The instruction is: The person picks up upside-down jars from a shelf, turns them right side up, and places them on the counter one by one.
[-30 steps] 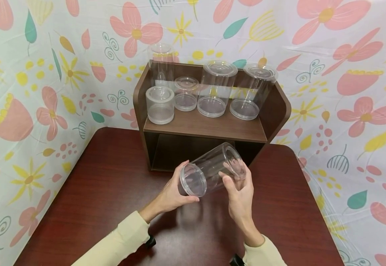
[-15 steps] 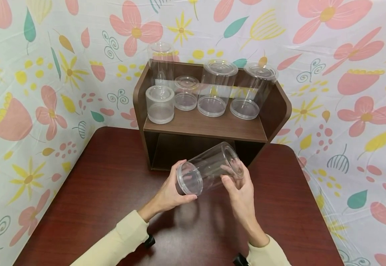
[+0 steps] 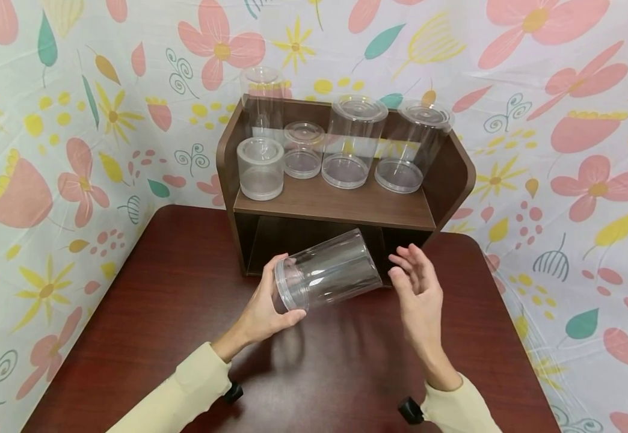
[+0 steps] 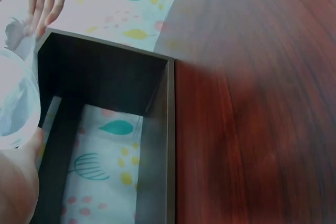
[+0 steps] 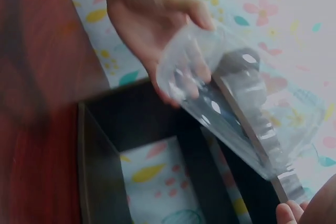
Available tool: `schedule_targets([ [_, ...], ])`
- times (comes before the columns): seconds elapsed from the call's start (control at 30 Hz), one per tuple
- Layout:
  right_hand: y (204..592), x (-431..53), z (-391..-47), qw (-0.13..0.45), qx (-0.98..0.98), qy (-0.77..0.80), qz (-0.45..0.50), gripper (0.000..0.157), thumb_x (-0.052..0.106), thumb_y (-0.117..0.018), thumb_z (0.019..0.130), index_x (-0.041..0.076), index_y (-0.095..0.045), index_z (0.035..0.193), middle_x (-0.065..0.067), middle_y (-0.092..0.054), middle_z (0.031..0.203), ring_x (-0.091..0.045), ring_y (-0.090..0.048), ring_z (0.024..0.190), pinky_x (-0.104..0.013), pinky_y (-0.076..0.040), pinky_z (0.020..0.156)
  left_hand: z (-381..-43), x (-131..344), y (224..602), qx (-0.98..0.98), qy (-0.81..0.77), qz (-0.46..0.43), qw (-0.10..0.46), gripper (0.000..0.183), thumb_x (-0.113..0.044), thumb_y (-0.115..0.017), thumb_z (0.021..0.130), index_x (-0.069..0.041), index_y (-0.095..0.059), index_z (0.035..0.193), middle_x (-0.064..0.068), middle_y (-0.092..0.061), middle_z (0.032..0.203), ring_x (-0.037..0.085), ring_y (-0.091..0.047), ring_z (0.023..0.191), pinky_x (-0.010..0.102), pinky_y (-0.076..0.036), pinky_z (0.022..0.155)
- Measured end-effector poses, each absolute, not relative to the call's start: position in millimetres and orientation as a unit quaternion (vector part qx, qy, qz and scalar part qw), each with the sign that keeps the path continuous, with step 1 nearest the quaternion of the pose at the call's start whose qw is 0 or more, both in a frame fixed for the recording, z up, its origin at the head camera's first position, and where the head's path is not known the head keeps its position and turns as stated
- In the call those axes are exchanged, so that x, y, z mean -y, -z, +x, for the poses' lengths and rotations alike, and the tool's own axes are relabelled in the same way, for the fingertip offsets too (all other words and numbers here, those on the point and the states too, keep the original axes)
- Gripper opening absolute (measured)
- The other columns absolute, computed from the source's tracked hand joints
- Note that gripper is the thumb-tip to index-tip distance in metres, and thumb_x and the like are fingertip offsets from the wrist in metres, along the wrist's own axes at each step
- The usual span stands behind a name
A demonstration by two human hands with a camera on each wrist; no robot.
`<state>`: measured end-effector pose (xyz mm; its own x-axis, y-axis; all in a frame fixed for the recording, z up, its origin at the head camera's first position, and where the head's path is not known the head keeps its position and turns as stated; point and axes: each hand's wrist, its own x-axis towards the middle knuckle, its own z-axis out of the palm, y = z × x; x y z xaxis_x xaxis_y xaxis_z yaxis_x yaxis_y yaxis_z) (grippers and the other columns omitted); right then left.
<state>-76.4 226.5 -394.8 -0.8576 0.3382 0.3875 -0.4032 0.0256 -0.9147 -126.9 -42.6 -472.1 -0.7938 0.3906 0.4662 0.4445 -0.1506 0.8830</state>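
Observation:
A clear plastic jar is held tilted above the table, in front of the shelf. My left hand grips its ringed end, thumb on the near side and fingers behind. The jar's other end points to the right and slightly up. My right hand is off the jar, just right of that far end, its fingers loosely bent around nothing. In the right wrist view the left hand wraps the end of the see-through jar. The left wrist view catches only part of the jar at its left edge.
A brown two-level shelf stands at the back of the reddish wooden table. Several clear jars stand on its upper level, among them a short frosted one and a wide tall one. Behind hangs a flower-patterned cloth.
My right hand has let go of the jar and moved to the right. The left hand has shifted a little left, turning the jar so its far end no longer faces the camera.

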Motion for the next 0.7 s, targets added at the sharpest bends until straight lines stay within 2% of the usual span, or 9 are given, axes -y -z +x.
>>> schedule_targets([
  [0.13,389,-239,-86,0.324,0.646,-0.691,-0.006,0.044,-0.005,-0.064,0.097,-0.003,-0.054,0.14,-0.009,-0.065,0.126,-0.024,-0.062,0.117,-0.022,-0.049,0.098,-127,51,469,0.667,0.674,-0.316,0.031,0.102,-0.004,-0.083,0.074,-0.008,-0.023,0.157,0.018,-0.04,0.153,0.034,-0.051,0.132,0.029,-0.04,0.113],
  [0.4,384,-267,-108,0.429,0.639,-0.635,-0.071,0.041,0.003,-0.072,0.094,-0.007,-0.06,0.132,-0.017,-0.065,0.119,-0.021,-0.063,0.107,-0.023,-0.048,0.088,-127,70,462,0.709,0.632,-0.31,0.045,0.106,-0.009,-0.084,0.076,-0.013,-0.022,0.162,0.016,-0.041,0.156,0.033,-0.053,0.132,0.033,-0.041,0.113],
  [0.63,372,-274,-119,0.452,0.69,-0.558,-0.093,0.043,0.003,-0.069,0.094,-0.014,-0.057,0.132,-0.001,-0.064,0.112,-0.017,-0.062,0.102,-0.021,-0.046,0.083,-127,83,459,0.742,0.596,-0.301,0.057,0.109,-0.012,-0.085,0.075,-0.01,-0.022,0.164,0.013,-0.042,0.151,0.031,-0.05,0.13,0.028,-0.041,0.111],
  [0.7,364,-272,-120,0.45,0.696,-0.552,-0.092,0.041,0.001,-0.068,0.094,-0.015,-0.057,0.13,-0.004,-0.064,0.112,-0.015,-0.062,0.1,-0.021,-0.046,0.083,-127,85,457,0.753,0.585,-0.296,0.056,0.109,-0.013,-0.086,0.075,-0.008,-0.022,0.163,0.013,-0.043,0.149,0.03,-0.05,0.13,0.03,-0.042,0.11],
])
